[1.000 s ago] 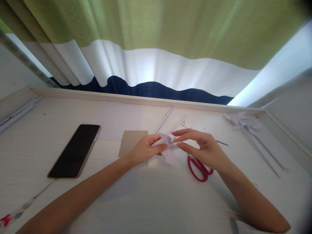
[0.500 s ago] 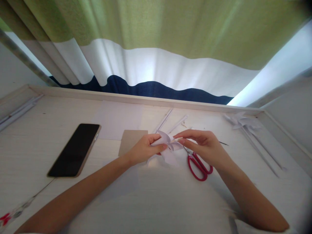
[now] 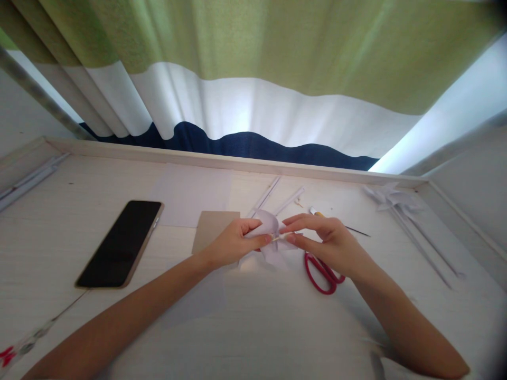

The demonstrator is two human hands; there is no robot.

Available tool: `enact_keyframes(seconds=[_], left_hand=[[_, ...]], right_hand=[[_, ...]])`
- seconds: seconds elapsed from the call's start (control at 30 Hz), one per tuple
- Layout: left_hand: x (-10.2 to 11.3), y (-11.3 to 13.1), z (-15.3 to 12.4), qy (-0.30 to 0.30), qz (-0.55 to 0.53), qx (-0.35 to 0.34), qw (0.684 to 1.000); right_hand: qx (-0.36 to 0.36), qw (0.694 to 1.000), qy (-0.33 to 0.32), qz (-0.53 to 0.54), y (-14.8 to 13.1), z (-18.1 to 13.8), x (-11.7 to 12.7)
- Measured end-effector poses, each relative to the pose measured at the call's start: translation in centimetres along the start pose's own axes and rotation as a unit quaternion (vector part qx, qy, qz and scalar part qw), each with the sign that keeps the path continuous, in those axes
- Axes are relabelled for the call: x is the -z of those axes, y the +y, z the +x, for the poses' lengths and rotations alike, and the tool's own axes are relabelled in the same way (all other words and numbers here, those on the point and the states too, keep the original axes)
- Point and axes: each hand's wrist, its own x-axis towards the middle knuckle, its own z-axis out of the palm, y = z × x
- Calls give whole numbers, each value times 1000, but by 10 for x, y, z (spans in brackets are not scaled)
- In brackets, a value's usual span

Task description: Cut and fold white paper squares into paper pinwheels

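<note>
My left hand (image 3: 232,244) pinches a folded white paper piece (image 3: 267,226) just above the pale desk (image 3: 79,221). Fingers of my right hand (image 3: 322,237) are closed on a thin pale stick (image 3: 278,238) whose tip meets the paper's centre. Red-handled scissors (image 3: 322,272) lie on the desk under my right wrist, partly hidden. A small brown cardboard square (image 3: 212,224) lies just beyond my left hand.
A black phone (image 3: 121,244) lies at the left. White paper sheet (image 3: 192,194) and rolled paper sticks (image 3: 275,198) sit at the back. A finished white paper pinwheel (image 3: 394,198) lies at the right. A needle-like tool (image 3: 343,224) lies behind my right hand. Curtains hang beyond the desk's raised rim.
My right hand has moved left, closing its fingers on the stick and bringing it into the paper's centre. My left hand has stayed in place holding the paper.
</note>
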Motion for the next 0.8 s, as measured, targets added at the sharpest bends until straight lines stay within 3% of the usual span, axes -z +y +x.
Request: enact_keyframes(seconds=[0.17,0.33,0.8], left_hand=[[2,-1,0,-2,32,7,999],[3,-2,-1,-12,54,-3,998],[5,-1,-1,-48,74,-54,995]], right_hand=[[-62,994,16,84,1,2,-2],[-141,968,18,208,-3,4,-3],[-150,956,38,250,-3,4,-3]])
